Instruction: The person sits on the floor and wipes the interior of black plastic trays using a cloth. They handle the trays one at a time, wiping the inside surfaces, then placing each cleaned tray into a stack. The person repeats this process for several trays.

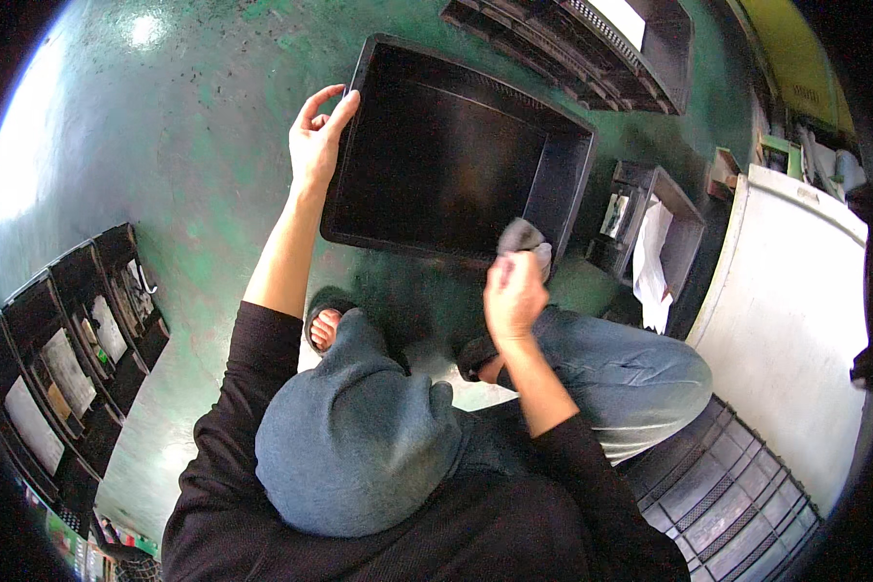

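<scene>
A black rectangular plastic crate (436,165) is tilted in front of me, its hollow inside facing me. My left hand (316,136) is closed on its upper left rim, thumb and fingers pinching the edge. My right hand (516,296) is a closed fist at the crate's lower right corner. Out of that fist sticks a bunched grey cloth (522,236), somewhat blurred, lying against the crate's near wall. The crate's underside is hidden from me.
Further black crates (592,53) stand at the far right. A smaller dark box (664,228) holds white paper. Black divided racks (68,369) line the left side. A white panel (795,301) and a dark grid crate (723,495) are at my right, on green floor (204,126).
</scene>
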`<state>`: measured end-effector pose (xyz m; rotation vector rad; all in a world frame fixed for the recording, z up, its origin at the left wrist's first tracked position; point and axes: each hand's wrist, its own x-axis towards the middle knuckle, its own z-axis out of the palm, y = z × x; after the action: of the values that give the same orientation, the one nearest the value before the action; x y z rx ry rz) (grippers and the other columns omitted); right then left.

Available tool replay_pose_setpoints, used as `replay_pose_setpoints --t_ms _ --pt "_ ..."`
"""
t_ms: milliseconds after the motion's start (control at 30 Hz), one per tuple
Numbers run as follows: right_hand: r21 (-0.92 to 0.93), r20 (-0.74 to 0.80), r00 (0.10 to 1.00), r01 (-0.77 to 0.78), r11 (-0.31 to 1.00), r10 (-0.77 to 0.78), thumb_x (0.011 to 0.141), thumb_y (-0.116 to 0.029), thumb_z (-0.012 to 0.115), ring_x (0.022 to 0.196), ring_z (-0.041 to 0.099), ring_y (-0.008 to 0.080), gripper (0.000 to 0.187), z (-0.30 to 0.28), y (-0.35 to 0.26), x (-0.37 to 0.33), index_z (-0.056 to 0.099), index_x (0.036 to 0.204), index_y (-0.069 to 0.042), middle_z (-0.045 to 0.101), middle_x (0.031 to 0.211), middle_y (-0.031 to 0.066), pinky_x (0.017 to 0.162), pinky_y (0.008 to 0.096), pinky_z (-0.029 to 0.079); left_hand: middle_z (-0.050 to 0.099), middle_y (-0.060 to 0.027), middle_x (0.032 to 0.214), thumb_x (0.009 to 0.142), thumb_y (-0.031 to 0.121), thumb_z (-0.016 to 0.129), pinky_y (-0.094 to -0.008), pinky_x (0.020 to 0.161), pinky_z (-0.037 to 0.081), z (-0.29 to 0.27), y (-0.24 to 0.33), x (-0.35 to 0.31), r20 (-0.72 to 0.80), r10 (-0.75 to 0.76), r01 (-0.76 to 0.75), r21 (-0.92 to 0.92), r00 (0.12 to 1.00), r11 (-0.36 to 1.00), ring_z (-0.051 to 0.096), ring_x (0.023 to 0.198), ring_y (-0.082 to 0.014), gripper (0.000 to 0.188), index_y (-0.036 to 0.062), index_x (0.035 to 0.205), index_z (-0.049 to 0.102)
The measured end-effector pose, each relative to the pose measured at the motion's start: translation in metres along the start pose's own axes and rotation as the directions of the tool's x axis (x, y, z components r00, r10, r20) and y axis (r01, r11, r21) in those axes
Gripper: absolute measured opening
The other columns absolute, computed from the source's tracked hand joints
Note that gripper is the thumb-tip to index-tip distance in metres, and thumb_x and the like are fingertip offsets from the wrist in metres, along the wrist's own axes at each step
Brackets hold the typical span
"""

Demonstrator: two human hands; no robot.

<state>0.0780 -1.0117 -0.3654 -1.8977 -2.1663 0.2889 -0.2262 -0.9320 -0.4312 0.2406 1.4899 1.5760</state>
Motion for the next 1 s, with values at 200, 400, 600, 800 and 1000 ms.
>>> replay_pose_setpoints --t_ms 200,400,600,800,1000 --pt "0.502 0.264 0.915 0.139 0.854 -0.304 0.081 -0.008 0.060 0.064 0.058 0.0379 0.013 0.034 -0.168 -0.003 0.050 0.088 -0.005 0.055 0.077 0.0165 0.055 0.0445 0.047 0.060 -0.0018 0.081 0.080 0.036 0.071 -0.0238 0.067 0.044 0.000 0.018 -0.009 0.018 0.038 -0.042 0.405 0.999 0.913 0.055 0.075 -0.0095 0.048 0.0063 0.114 0.055" --pt "0.898 0.113 0.936 0.048 0.437 -0.334 0.083 -0.009 0.066 0.067 0.060 0.0175 0.017 -0.009 -0.191 0.083 0.054 0.091 -0.001 0.058 0.074 0.0085 0.062 0.0287 0.047 0.054 -0.0070 0.116 0.092 0.033 0.055 -0.0318 0.090 0.043 -0.027 0.111 -0.066 0.407 0.072 -0.074 -0.011 0.910 0.997 0.053 0.105 -0.0166 0.055 0.0060 0.136 0.037" --pt "0.480 -0.118 0.953 0.302 0.824 -0.280 0.086 -0.027 0.061 0.083 0.063 0.0223 0.026 -0.079 -0.116 0.307 0.065 0.097 -0.004 0.067 0.089 0.0127 0.073 0.0367 0.049 0.060 -0.0045 0.108 0.091 0.030 0.054 -0.0275 0.090 0.040 -0.021 0.159 -0.117 0.654 -0.144 0.016 0.198 0.742 0.980 0.053 0.100 -0.0121 0.039 0.0017 0.117 0.056" --pt "-0.305 0.452 0.832 0.481 0.822 -0.320 0.069 -0.003 0.065 0.132 0.036 0.0298 0.080 -0.034 0.005 0.457 0.036 0.140 -0.024 0.035 0.144 0.0136 0.104 0.0373 0.037 0.060 -0.0067 0.107 0.088 0.030 0.056 -0.0285 0.084 0.045 -0.079 0.159 -0.156 0.400 -0.151 0.091 0.166 0.904 0.982 0.056 0.093 -0.0141 0.039 -0.0009 0.112 0.057" --pt "-0.332 0.682 0.724 0.437 0.836 -0.107 0.067 0.013 0.053 0.138 0.024 0.0304 0.106 -0.003 0.028 0.482 0.005 0.146 -0.038 -0.005 0.154 0.0100 0.108 0.0372 0.034 0.060 -0.0067 0.103 0.089 0.030 0.056 -0.0270 0.078 0.047 -0.102 0.144 -0.208 0.074 -0.182 0.177 0.063 0.981 0.982 0.058 0.089 -0.0135 0.036 0.0010 0.111 0.057"
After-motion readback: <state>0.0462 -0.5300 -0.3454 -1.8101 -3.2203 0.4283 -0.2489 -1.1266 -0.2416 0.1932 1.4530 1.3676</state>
